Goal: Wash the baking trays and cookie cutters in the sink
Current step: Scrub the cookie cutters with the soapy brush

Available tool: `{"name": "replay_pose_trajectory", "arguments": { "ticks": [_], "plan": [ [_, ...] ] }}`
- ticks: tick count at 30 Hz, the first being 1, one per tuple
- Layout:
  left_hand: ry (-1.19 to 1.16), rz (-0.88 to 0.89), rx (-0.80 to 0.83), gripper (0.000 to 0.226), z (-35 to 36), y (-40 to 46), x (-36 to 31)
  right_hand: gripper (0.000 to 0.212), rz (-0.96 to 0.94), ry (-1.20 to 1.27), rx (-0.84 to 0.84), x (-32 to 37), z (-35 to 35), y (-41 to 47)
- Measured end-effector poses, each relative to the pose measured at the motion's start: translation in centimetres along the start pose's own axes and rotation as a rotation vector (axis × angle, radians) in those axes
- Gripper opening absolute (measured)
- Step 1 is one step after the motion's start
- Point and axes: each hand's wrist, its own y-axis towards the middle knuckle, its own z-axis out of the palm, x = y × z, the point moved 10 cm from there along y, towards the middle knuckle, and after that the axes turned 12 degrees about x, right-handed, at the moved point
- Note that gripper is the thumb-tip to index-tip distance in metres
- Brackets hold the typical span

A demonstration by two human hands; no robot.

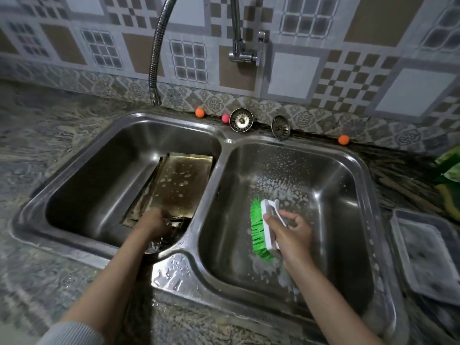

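While the left hand grips it, the baking tray leans beyond.

A speckled grey stone desk is carrying a steel double sink set into it, and is running along a patterned tiled wall. Along the back edge, an orange ball and a pink ball are sitting close together, just beside a round sink strainer that is leaning against the wall. A second strainer is standing a little to its right, and another orange ball is lying farther right. On the right side of the desk, a grey tray is lying flat near the sink rim, with a green packet lying behind it.
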Motion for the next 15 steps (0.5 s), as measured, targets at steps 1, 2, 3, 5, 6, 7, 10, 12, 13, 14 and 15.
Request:
{"name": "replay_pose_trajectory", "arguments": {
  "ticks": [1,2,3,5,6,7,10,12,13,14,15],
  "plan": [
    [0.007,-0.005,0.009,0.041,0.0,-0.1,-0.2,0.029,-0.003,-0.007,-0.002,-0.1,0.0,-0.1],
    [0.002,0.005,-0.007,0.042,-0.3,-0.3,-0.6,0.029,-0.004,-0.015,-0.001,-0.1,0.1,-0.3],
    [-0.024,0.029,-0.048,0.044,-0.8,-0.7,-1.2,0.029,-0.004,-0.019,0.002,-0.1,0.1,-0.5],
    [-0.125,0.130,-0.155,0.053,-1.7,-1.9,-3.0,0.029,-0.003,-0.029,0.010,-0.1,-0.1,-0.9],
    [-0.171,0.186,-0.195,0.061,-1.9,-2.7,-4.1,0.029,-0.007,-0.036,0.014,0.1,-0.3,-1.3],
    [-0.194,0.246,-0.209,0.069,-1.8,-3.6,-5.5,0.030,-0.015,-0.041,0.017,0.4,-0.6,-1.7],
    [-0.027,0.360,-0.169,0.081,0.5,-5.7,-9.7,0.031,-0.084,-0.078,0.044,1.6,-2.2,-3.3],
    [0.134,0.369,-0.132,0.083,2.6,-5.9,-11.0,0.033,-0.139,-0.154,0.072,2.5,-4.2,-4.5],
    [0.195,0.358,-0.129,0.084,3.4,-5.7,-11.2,0.033,-0.159,-0.204,0.075,2.8,-5.4,-5.2],
    [0.247,0.350,-0.150,0.087,3.7,-5.6,-11.2,0.033,-0.175,-0.255,0.070,3.1,-6.8,-6.0],
    [0.286,0.344,-0.180,0.089,3.8,-5.6,-11.3,0.033,-0.186,-0.297,0.057,3.4,-8.3,-6.8]
  ]
}}
